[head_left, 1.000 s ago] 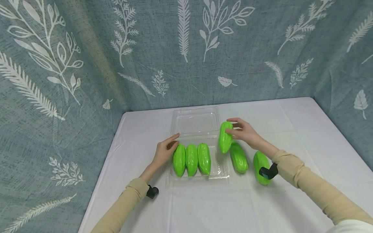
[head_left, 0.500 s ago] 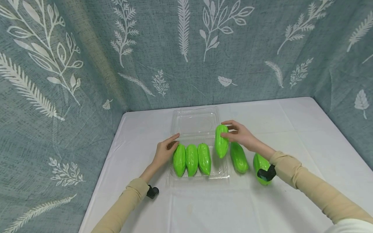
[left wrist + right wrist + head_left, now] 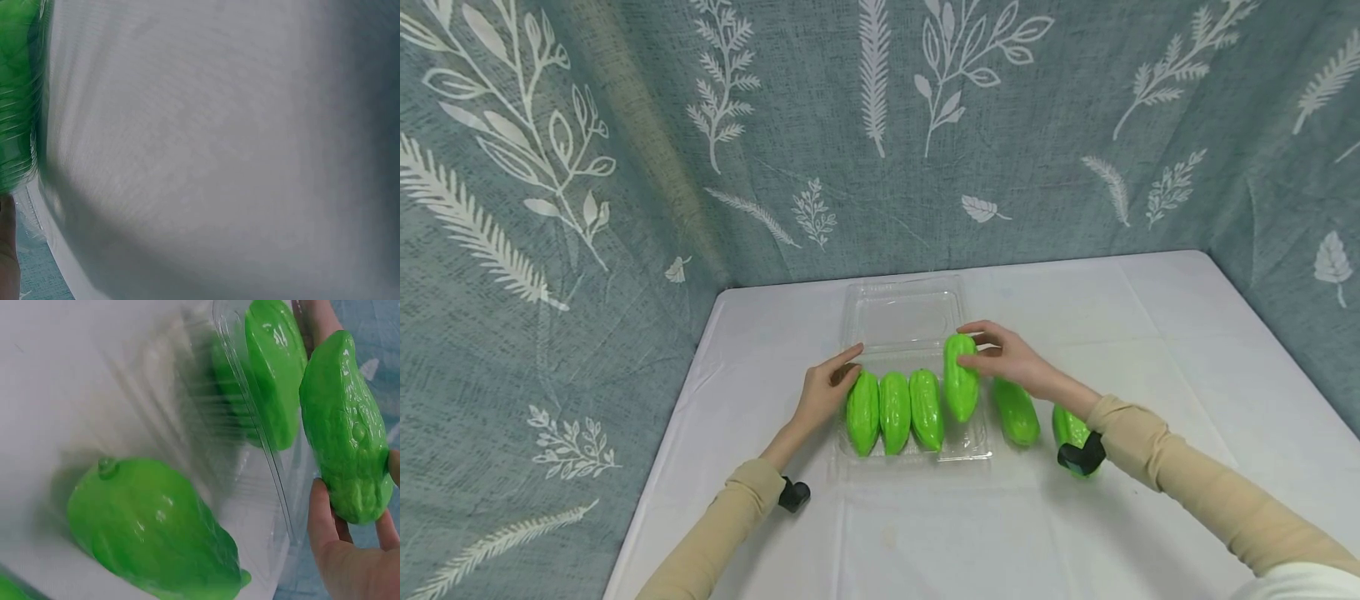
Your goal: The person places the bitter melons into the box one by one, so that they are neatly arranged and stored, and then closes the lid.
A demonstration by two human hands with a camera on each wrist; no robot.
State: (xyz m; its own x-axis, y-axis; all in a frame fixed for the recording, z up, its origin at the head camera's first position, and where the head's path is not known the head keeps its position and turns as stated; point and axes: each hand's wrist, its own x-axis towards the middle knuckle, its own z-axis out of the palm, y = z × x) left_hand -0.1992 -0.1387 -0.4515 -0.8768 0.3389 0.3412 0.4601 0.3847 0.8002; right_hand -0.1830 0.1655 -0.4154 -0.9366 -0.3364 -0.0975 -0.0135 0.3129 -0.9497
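So the right hand pinches a green gourd by its top, mid-frame over the clear tray. Looks light, stiff and glossy, probably slippery, so grab around the middle. Left hand rests open-fingered on the tray's edge.

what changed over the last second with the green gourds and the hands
The right hand, holding one green gourd, carried it left and down, from beside the clear tray to over its empty slot next to the three gourds in the tray. The left hand stayed at the tray's left edge; the two gourds on the table did not move.
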